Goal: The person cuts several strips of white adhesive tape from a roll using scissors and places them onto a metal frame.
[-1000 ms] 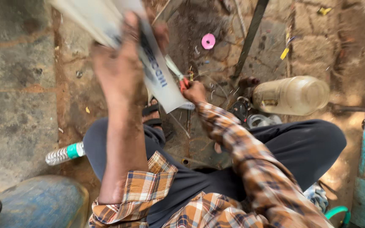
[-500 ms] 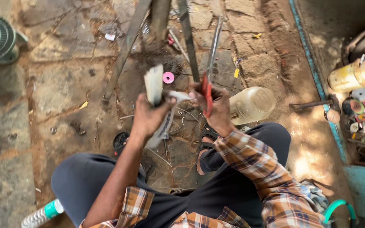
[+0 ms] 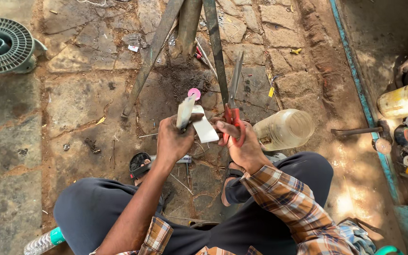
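Lowering since before: left hand (image 3: 173, 139), white sheet (image 3: 204, 128).

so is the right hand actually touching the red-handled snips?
Touching. Head view shows the right hand with fingers wrapped through the red-handled snips handles, blades pointing away.

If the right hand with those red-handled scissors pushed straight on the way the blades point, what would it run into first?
The right hand holds the scissors with blades aimed away from the person. Straight on, the tips would probably meet the dark metal bar lying on the stone floor, though depth is hard to judge from above.
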